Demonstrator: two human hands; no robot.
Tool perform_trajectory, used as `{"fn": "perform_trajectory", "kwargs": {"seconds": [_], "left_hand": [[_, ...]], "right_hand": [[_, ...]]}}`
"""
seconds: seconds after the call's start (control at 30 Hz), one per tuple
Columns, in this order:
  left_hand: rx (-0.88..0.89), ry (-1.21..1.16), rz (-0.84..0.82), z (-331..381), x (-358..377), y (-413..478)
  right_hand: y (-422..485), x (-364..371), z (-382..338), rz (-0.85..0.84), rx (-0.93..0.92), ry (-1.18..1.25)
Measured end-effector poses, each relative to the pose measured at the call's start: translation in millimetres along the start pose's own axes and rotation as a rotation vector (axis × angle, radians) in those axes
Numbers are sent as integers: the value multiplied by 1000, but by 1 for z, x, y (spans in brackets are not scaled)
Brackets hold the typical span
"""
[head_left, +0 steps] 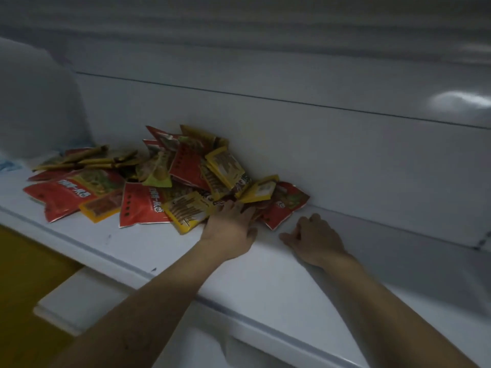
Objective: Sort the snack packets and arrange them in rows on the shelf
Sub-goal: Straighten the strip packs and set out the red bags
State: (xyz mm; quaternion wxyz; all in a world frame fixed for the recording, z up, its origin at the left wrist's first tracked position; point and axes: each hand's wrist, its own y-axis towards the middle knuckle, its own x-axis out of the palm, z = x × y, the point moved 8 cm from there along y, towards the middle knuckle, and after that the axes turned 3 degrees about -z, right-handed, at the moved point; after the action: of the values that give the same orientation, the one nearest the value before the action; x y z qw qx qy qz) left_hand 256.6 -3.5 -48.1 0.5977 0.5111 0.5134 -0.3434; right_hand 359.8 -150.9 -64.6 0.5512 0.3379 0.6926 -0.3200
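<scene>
My left hand (229, 227) reaches forward, palm down, arm stretched across the shelf (265, 274). Its fingers (233, 207) are straight and released, their tips lying on the near right edge of the heap of snack packets (186, 179); they grasp nothing that I can see. My right hand (316, 241) lies palm down on bare shelf just right of the left one. Its fingers are loosely bent and hold nothing, and the thumb points left.

The packets lie in a jumbled heap on the left half of the shelf, piled highest where they lean on the back panel (345, 155). A yellow packet (188, 211) lies just left of my left hand, overlapping a large red packet (140, 205). Another red packet (285, 205) marks the heap's right end, between my two hands and a little farther back. Farther left, flatter red and yellow packets spread out towards a pale rounded shape (34, 102), too blurred to identify.

The heap blocks the way left and back for my left hand. To the right the shelf is bare white, running along the back panel to the frame's edge. The front edge (164, 277) passes under both forearms. Below it at near left are a white ledge (79, 301) and a yellow floor (24, 274).
</scene>
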Motion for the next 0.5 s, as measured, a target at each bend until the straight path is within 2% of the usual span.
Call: {"fn": "perform_trajectory", "kwargs": {"seconds": [0.13,0.33,0.5], "left_hand": [[-20,-15,-27,-3,10,24],[-71,-24,-112,-10,18,44],[-56,-39,-76,-16,17,49]], "right_hand": [[9,0,-13,-52,63,-8],[18,1,-42,84,99,142],[-2,-4,-31,107,98,121]]}}
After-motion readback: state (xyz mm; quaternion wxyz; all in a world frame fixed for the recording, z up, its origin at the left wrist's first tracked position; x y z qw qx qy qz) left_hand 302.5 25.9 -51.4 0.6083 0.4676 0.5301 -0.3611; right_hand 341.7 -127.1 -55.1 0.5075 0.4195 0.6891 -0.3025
